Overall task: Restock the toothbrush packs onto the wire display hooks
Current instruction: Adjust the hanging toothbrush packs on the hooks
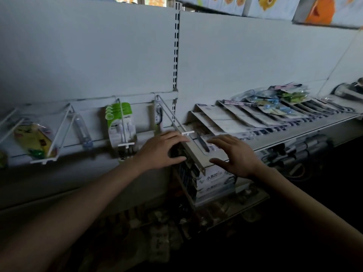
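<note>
My left hand hovers, fingers loosely spread, at the front end of a long wire display hook with a white tip. My right hand is spread over a toothbrush pack lying at the near end of a shingled row of packs on the shelf. Neither hand grips anything. A green-and-white toothbrush pack hangs on another hook to the left. A single pack hangs at the back of the long hook.
Further left, wire hooks carry a yellow pack and a clear pack. Loose colourful packs pile up at the shelf's back right. White boxes sit under the shelf edge. Dim goods fill the lower shelves.
</note>
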